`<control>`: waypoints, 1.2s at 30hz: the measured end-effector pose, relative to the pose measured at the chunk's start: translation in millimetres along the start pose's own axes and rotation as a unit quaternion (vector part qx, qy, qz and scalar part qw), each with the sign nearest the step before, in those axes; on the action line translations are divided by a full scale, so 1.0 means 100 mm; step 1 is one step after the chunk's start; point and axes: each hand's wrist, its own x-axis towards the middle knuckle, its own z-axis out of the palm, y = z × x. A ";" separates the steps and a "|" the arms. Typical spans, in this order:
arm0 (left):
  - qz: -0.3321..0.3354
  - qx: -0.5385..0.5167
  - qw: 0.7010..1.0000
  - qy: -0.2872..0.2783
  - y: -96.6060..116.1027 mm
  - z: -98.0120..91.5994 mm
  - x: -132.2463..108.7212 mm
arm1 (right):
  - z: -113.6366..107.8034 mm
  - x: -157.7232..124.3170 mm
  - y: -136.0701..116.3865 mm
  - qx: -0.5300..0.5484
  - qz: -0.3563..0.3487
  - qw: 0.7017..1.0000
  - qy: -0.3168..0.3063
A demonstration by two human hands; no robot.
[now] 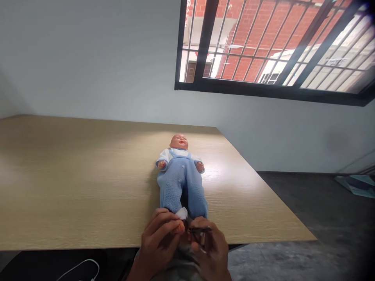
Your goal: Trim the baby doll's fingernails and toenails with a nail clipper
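Observation:
A baby doll (181, 177) in a blue fleece romper and white shirt lies on its back on the wooden table (73, 183), head away from me, feet toward the near edge. My left hand (159, 240) is closed around the doll's bare left-side foot (179, 226), below a white cuff (182, 213). My right hand (212, 251) pinches a small dark metal tool (199, 231), like nail clippers, right beside that foot.
The table's near edge runs just under my hands, its right edge slants back to the wall. A white cable (79, 269) lies on the dark floor at lower left. A barred window (272, 47) is in the wall ahead. Something teal (356, 184) lies on the floor at far right.

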 end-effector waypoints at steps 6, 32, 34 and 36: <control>0.026 0.029 0.998 0.050 0.04 0.10 0.14 | -0.26 0.21 -0.07 0.050 0.067 0.994 -0.075; -0.012 0.030 0.993 0.113 -0.09 0.26 0.31 | -0.36 0.75 -0.26 -0.099 -0.092 0.976 -0.170; -0.017 0.021 0.994 0.102 -0.09 0.25 0.30 | -0.35 0.77 -0.28 -0.109 -0.099 0.974 -0.170; -0.023 0.016 0.995 0.094 -0.09 0.24 0.28 | -0.36 0.79 -0.28 -0.122 -0.112 0.969 -0.181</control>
